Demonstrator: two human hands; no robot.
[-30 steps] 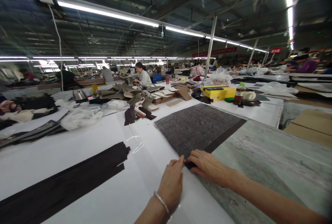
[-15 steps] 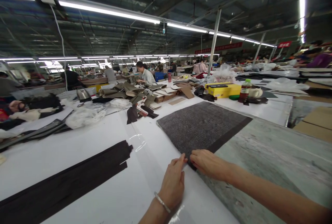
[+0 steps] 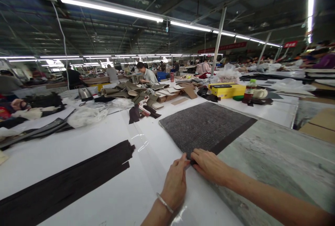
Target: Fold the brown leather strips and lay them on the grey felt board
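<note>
A dark grey textured fabric panel (image 3: pixel 206 124) lies flat on the table, with a smooth dark strip (image 3: pixel 234 133) along its right edge. At the panel's near corner, my right hand (image 3: pixel 206 163) has its fingers curled down over the end of the strip. My left hand (image 3: pixel 176 180), with a bracelet at the wrist, meets it from the left. Its fingers are closed together at the same corner, their tips against the fabric edge. The fingers hide most of that corner. A stack of long dark strips (image 3: pixel 78 177) lies to the left.
The white tabletop (image 3: pixel 146 191) adjoins a greyish board (image 3: pixel 282 156) on the right. Behind the panel are a yellow box (image 3: pixel 230 91), a bottle (image 3: pixel 250 91) and a mug (image 3: pixel 260 93). Fabric and card pieces (image 3: pixel 167 95) pile up at the back. A co-worker (image 3: pixel 146 74) sits beyond.
The strip end that stuck out below my right hand is now tucked in under its fingers. My right fingers have curled further over the corner. My left hand stays nearly in place.
</note>
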